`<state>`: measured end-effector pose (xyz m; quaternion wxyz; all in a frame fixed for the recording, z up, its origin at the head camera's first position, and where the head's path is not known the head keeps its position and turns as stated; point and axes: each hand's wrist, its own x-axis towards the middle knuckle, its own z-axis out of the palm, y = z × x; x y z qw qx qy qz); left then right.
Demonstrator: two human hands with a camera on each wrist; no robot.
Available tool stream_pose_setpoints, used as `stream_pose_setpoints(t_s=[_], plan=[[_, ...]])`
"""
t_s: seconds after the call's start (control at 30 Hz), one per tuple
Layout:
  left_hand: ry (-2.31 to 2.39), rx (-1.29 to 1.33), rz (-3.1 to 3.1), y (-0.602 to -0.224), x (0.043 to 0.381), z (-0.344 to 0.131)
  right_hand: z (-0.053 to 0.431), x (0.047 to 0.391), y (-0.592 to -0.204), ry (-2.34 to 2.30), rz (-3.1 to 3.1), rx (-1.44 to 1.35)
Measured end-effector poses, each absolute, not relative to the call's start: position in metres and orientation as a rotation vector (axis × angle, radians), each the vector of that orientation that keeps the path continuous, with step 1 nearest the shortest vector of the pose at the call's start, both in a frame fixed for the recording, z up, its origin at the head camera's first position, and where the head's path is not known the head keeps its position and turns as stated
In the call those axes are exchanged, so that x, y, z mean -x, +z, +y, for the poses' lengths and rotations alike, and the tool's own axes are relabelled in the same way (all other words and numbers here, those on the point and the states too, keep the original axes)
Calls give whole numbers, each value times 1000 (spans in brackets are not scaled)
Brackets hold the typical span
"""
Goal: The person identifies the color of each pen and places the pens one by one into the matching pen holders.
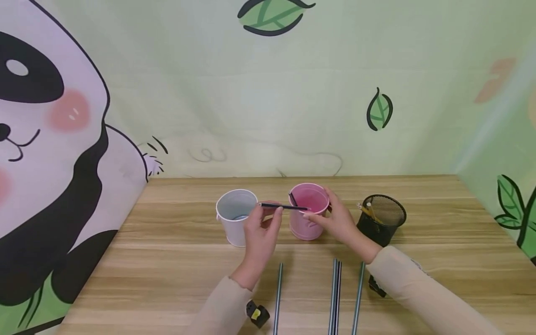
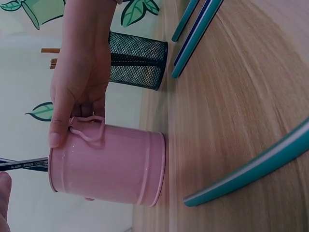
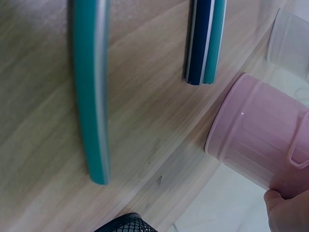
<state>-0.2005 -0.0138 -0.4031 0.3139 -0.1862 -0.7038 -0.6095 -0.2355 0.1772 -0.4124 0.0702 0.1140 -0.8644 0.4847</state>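
Note:
My left hand (image 1: 263,228) pinches a dark pencil (image 1: 289,207) between thumb and fingers. The pencil lies level, its right end over the mouth of a pink bucket (image 1: 305,228). My right hand (image 1: 339,221) grips that bucket by its right side near the rim, the thumb at the front. Another dark pencil (image 1: 293,199) leans inside the bucket. In the left wrist view the right hand (image 2: 79,77) holds the pink bucket (image 2: 111,164) beside its small handle, and only a bit of the left hand (image 2: 4,200) shows. The right wrist view catches part of the right hand (image 3: 289,212) at the bucket.
A white bucket (image 1: 232,228) stands left of the pink one. To the right is a black mesh cup (image 1: 377,232) with a few wood-coloured pencils (image 1: 368,212). Striped teal pencils (image 1: 278,298) and a dark blue pencil (image 1: 338,298) lie on the wooden table (image 1: 167,270) in front.

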Motion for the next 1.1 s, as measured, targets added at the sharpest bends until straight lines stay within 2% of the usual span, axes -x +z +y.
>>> stream_pose_setpoints(t_s=[1.1], plan=[[-1585, 382, -2016, -418, 216, -3, 177, 235, -412, 1431, -2606, -333]])
